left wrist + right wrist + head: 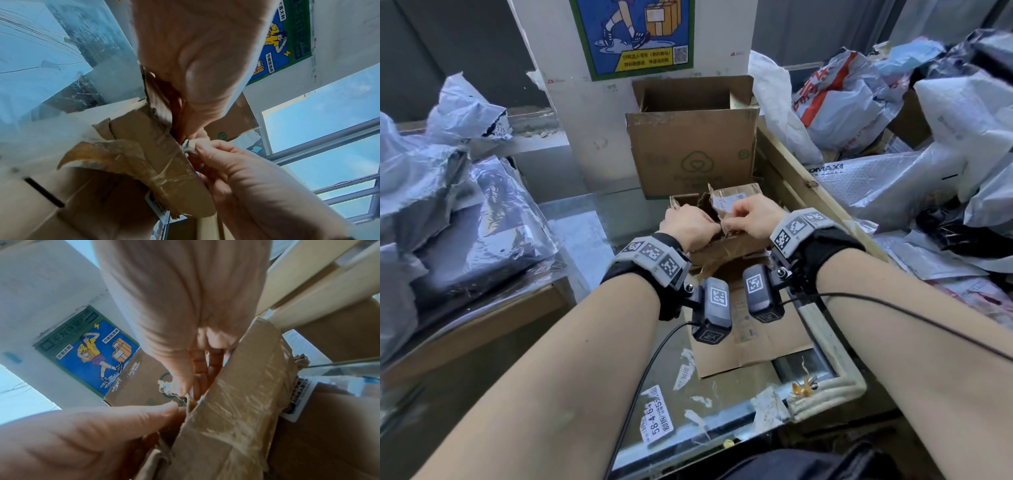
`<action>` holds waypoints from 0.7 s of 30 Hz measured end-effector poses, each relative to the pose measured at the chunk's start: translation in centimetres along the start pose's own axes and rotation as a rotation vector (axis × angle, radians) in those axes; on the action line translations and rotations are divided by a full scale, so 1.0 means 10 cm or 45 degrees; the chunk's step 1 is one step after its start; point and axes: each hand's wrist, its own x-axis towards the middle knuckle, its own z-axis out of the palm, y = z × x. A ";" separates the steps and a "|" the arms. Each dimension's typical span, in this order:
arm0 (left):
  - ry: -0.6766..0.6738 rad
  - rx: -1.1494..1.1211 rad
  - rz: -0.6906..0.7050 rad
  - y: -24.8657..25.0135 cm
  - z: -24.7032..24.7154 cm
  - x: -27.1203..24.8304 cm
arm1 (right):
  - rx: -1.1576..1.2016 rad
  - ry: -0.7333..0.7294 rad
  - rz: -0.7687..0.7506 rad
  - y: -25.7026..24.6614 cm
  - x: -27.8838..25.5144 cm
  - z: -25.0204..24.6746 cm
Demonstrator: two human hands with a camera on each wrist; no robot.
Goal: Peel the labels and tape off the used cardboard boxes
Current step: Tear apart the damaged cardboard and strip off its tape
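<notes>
Head view: left hand (690,228) steadies the torn, taped brown cardboard box (726,240) so right hand (751,219) can pinch its white paper label (726,205) for peeling

A torn box (726,219) is sitting between both hands, before an upright open box (691,144); flattened cardboard (750,335) is lying nearer on the glass counter (571,240), plastic mailer bags (448,192) piling left and right

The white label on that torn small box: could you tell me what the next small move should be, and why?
Probably the right hand should pull its pinched label scrap away from the left hand, which grips the small box. The label looks partly lifted, with much still stuck.
</notes>
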 end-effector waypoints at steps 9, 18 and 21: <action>0.066 0.139 -0.032 0.05 0.06 0.05 | 0.182 0.067 0.102 0.10 0.00 0.03; 0.096 0.264 0.016 0.06 0.08 0.01 | -0.343 0.064 0.236 0.08 0.12 0.13; 0.073 0.243 0.026 0.08 0.06 -0.01 | -0.439 -0.025 0.162 0.02 0.13 0.12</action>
